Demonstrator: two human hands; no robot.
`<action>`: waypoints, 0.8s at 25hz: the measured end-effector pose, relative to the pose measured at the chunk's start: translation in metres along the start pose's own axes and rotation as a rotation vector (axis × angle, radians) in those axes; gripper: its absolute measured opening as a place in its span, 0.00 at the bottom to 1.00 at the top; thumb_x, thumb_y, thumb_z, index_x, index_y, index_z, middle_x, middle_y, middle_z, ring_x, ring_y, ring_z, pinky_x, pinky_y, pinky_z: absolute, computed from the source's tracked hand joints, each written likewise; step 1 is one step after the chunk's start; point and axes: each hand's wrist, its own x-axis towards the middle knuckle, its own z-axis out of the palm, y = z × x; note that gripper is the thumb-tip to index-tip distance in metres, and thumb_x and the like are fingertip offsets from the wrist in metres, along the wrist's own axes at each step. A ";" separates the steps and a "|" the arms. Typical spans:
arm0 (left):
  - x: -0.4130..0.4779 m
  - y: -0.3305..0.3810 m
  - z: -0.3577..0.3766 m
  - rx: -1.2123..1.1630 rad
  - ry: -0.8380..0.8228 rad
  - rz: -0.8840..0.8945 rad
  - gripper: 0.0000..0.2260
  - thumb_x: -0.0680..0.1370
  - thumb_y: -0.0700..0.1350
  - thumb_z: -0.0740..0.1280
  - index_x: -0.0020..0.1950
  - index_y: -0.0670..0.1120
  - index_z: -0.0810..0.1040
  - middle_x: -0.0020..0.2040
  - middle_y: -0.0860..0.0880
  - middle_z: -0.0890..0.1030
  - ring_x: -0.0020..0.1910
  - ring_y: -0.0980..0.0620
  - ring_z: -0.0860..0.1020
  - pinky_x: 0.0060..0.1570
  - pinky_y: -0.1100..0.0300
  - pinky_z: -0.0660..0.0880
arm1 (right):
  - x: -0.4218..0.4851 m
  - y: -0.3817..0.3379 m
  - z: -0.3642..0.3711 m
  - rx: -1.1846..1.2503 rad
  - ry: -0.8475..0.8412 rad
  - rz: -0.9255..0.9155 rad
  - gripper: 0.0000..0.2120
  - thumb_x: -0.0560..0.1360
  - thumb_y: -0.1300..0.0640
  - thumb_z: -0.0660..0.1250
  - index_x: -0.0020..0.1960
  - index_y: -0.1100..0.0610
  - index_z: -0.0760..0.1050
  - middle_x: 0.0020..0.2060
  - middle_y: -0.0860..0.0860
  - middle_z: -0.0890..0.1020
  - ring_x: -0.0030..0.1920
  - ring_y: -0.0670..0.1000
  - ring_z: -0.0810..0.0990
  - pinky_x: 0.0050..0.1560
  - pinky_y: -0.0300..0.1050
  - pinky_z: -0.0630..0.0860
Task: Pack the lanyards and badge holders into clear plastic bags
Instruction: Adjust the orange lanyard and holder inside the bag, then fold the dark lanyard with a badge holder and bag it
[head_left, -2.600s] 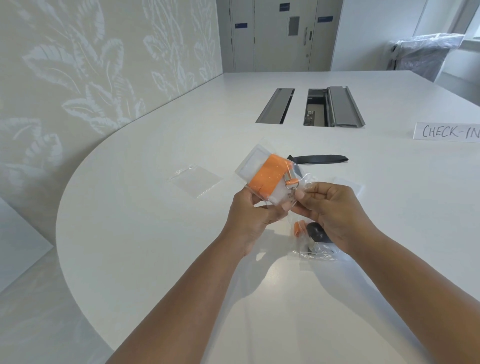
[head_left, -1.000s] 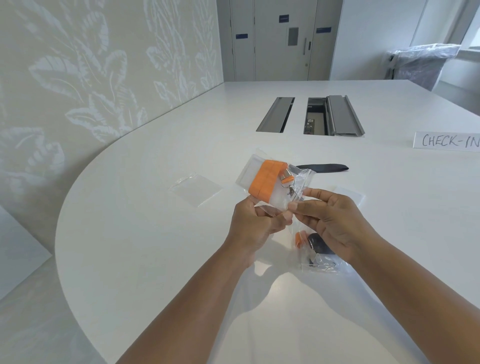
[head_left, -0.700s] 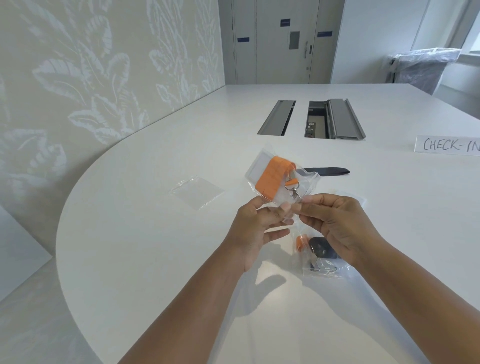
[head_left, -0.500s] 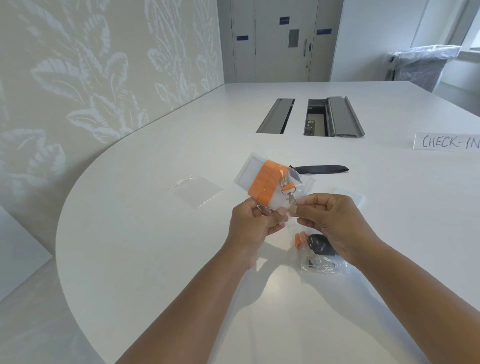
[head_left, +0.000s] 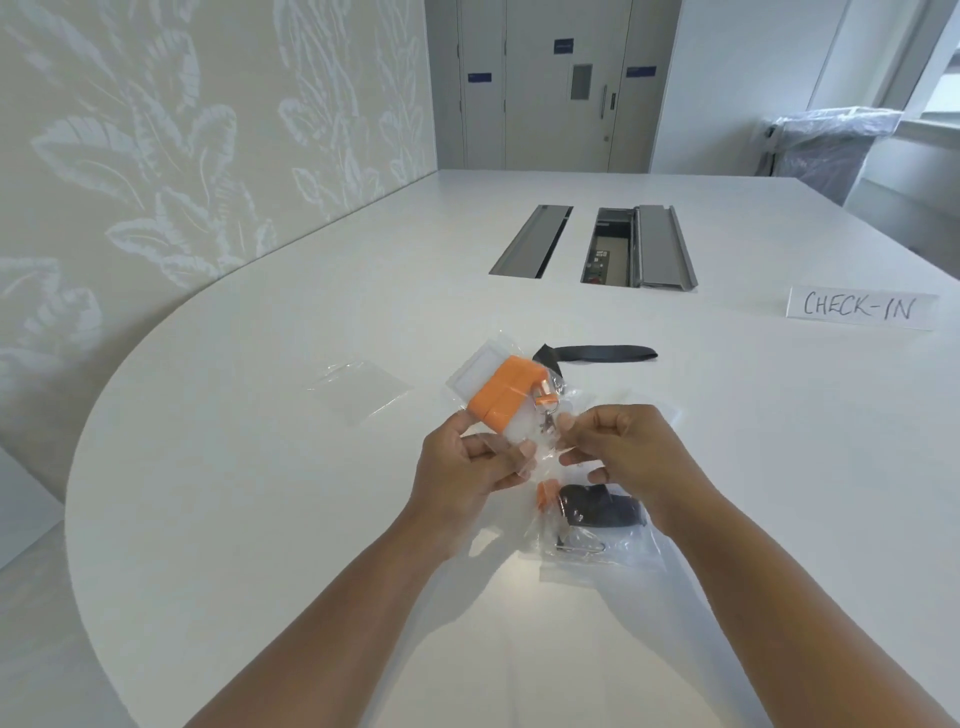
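I hold a clear plastic bag (head_left: 470, 382) above the white table, its open end toward me. Inside it are a folded orange lanyard (head_left: 503, 399) with a metal clip and a white-framed badge holder. My left hand (head_left: 470, 462) pinches the bag's near left edge. My right hand (head_left: 618, 447) pinches the near right edge by the clip. Below my right hand lies a second clear bag (head_left: 597, 551) holding a black lanyard (head_left: 597, 512) with an orange piece and a metal clip. A loose black lanyard (head_left: 602, 354) lies beyond my hands.
An empty clear bag (head_left: 361, 387) lies flat on the table to the left. A card reading CHECK-IN (head_left: 860, 307) stands at the right. Two cable hatches (head_left: 613, 244) are set into the table's middle. The table's curved edge (head_left: 83, 441) runs along the left.
Both hands have stayed on the bag's near edge, shifting their fingers along it; the bag with the orange lanyard has tilted a little to the left.
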 end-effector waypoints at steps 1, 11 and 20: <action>0.003 0.000 -0.004 0.011 -0.034 -0.046 0.16 0.70 0.32 0.75 0.56 0.41 0.78 0.32 0.46 0.80 0.33 0.48 0.81 0.43 0.53 0.80 | 0.001 -0.001 -0.006 0.014 0.006 0.005 0.13 0.75 0.51 0.73 0.51 0.60 0.81 0.41 0.53 0.86 0.42 0.50 0.86 0.36 0.41 0.77; 0.006 -0.004 -0.008 0.204 -0.409 -0.199 0.19 0.70 0.34 0.76 0.58 0.45 0.80 0.37 0.45 0.80 0.35 0.49 0.80 0.39 0.56 0.79 | 0.010 0.008 -0.020 -0.264 0.029 -0.051 0.31 0.69 0.47 0.77 0.69 0.45 0.69 0.53 0.49 0.80 0.50 0.49 0.82 0.44 0.43 0.79; 0.008 -0.023 -0.001 0.538 -0.278 -0.047 0.36 0.70 0.50 0.78 0.75 0.46 0.68 0.36 0.48 0.80 0.28 0.58 0.75 0.39 0.63 0.73 | 0.014 -0.002 -0.025 -0.674 0.056 -0.078 0.25 0.70 0.44 0.75 0.65 0.45 0.74 0.62 0.46 0.73 0.60 0.51 0.76 0.56 0.48 0.76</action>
